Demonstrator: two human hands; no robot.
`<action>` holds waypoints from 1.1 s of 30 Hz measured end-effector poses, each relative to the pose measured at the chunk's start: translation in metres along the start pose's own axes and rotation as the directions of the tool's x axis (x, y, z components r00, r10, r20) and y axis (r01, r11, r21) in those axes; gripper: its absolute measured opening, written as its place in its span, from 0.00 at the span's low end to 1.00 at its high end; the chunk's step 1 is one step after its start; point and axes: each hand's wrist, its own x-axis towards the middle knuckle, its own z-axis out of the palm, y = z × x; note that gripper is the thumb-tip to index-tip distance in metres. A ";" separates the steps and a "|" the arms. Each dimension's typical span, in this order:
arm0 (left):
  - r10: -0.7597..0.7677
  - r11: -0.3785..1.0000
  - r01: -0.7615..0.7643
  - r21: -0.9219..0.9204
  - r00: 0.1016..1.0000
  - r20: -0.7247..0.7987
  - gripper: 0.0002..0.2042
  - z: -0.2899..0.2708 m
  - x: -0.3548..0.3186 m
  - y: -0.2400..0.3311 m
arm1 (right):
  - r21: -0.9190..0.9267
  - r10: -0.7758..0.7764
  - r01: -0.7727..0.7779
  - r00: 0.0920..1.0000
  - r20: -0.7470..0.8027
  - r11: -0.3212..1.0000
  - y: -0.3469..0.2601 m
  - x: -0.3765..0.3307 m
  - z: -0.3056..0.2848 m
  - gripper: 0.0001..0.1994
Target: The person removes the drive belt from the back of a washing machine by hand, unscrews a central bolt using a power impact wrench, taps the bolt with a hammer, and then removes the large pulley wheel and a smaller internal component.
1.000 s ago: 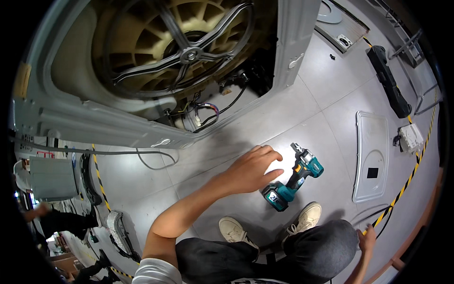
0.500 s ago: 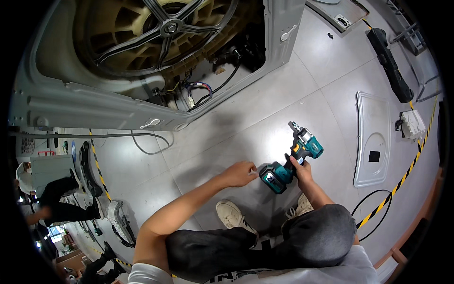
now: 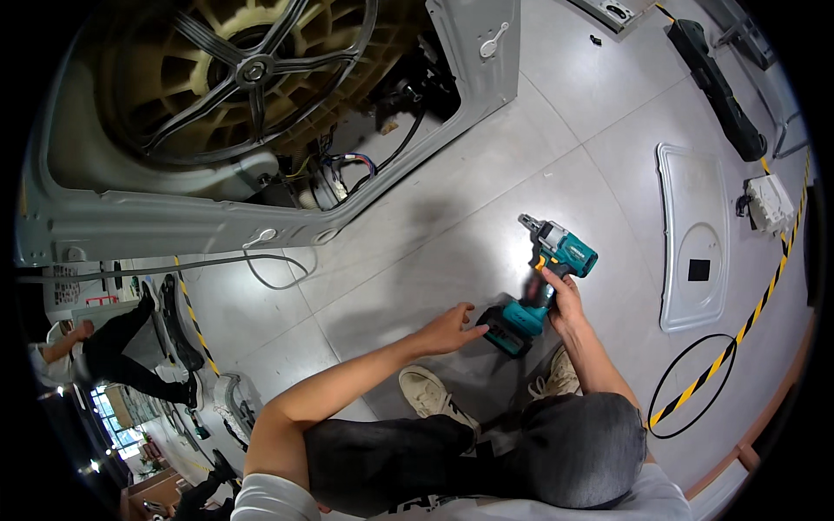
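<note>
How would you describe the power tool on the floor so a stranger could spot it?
Below the opened grey washing machine, on the pale grey floor, lies a teal-and-black cordless driver. The right hand grips its handle; the left hand touches its battery base. Nothing else nearby is teal.

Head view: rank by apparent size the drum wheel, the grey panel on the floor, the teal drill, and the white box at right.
1. Drum wheel, clearly largest.
2. Grey panel.
3. Teal drill, right hand on its grip, left hand at its base.
4. White box, smallest.
The drill sits closer to the camera, so ranks 2 and 3 hold only as seen.
</note>
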 end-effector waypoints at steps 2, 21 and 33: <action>-0.006 0.998 0.005 -0.056 1.000 -0.020 0.38 0.003 -0.006 0.003 | 0.026 0.005 -0.005 1.000 0.007 1.000 -0.009 -0.013 0.011 0.12; 0.401 0.502 -0.192 -0.843 0.915 0.031 0.43 -0.034 -0.075 0.076 | -0.315 -0.173 0.434 0.776 0.607 0.844 -0.113 -0.153 0.151 0.28; 0.485 0.515 -0.160 -0.842 0.864 0.132 0.45 -0.033 -0.071 0.075 | -0.510 -0.163 0.500 0.807 0.567 0.700 -0.118 -0.182 0.163 0.23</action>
